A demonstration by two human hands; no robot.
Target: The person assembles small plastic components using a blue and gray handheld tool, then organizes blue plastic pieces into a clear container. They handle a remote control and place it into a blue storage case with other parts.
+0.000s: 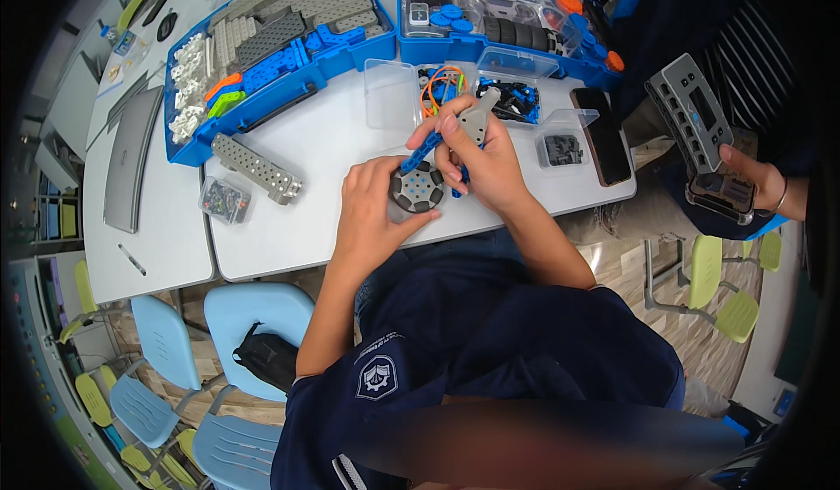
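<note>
My left hand (369,206) is curled around a grey and black omni wheel (417,189) with rollers on its rim and a blue-dotted hub. It is held above the near edge of the white table. Close by on the right, my right hand (490,162) grips a light grey tapered part (475,121) between thumb and fingers. A blue perforated beam (423,151) sticks out from the same hand and reaches over the top of the wheel. Whether the beam is joined to the wheel or the grey part cannot be made out, as my fingers cover the joint.
Blue trays of building parts (319,83) and wheels (521,39) line the table's far side. Small clear boxes (225,199) (564,147), a grey perforated beam assembly (256,168) and a black phone (600,140) lie nearer. At right, another person's hand (770,184) holds a grey controller (691,112).
</note>
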